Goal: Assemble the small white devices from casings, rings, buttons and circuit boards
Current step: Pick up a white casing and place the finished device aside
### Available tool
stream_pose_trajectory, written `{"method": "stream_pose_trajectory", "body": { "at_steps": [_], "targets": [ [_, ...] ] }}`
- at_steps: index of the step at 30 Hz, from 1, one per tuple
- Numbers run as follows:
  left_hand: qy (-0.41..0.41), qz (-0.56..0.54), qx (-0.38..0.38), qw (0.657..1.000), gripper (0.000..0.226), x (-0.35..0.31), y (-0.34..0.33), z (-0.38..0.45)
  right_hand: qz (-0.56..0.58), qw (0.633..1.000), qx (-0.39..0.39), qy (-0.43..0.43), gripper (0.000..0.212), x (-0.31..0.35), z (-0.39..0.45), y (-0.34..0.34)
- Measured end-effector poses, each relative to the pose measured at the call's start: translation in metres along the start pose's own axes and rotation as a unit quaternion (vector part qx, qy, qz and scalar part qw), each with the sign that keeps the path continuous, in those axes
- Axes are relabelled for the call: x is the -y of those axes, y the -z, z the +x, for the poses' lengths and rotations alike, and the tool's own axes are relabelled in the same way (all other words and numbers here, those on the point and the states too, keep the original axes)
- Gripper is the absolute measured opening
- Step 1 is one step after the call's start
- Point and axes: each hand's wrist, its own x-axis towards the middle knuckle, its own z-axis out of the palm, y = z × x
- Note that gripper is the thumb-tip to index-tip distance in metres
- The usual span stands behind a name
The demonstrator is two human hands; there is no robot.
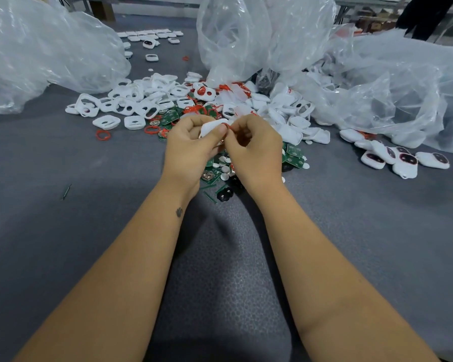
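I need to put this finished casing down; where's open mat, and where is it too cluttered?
Bare grey mat lies left of the left hand, below the lone red ring, and also right of the right hand, below the assembled devices. Straight ahead is crowded: white casings, green circuit boards, plastic bags.

casing [211, 128] mostly hidden, elbows cut off

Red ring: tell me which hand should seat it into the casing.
Right. The right hand already pinches the red ring at the white casing, which the left hand grips steady.
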Motion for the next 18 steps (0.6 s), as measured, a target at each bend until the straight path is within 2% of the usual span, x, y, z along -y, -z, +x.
{"method": "stream_pose_trajectory", "body": {
  "at_steps": [3, 7, 13, 18],
  "targets": [
    [-0.044, 0.042, -0.015, 0.998, 0.016, 0.001, -0.003, -0.002, -0.079, 0.995, -0.009, 0.056, 0.011, 0.000, -0.001, 0.000],
    [-0.046, 0.009, -0.045, 0.998, 0.017, 0.003, -0.011, -0.006, -0.138, 0.984, -0.035, 0.106, 0.016, 0.004, -0.002, -0.002],
    [-0.037, -0.040, -0.083, 0.995, 0.013, 0.005, -0.019, -0.009, -0.143, 0.982, -0.040, 0.119, 0.019, 0.006, -0.003, -0.005],
    [-0.028, -0.047, -0.098, 0.994, 0.017, 0.006, -0.021, -0.009, -0.164, 0.975, -0.041, 0.145, 0.020, 0.007, -0.002, -0.003]
  ]
}}
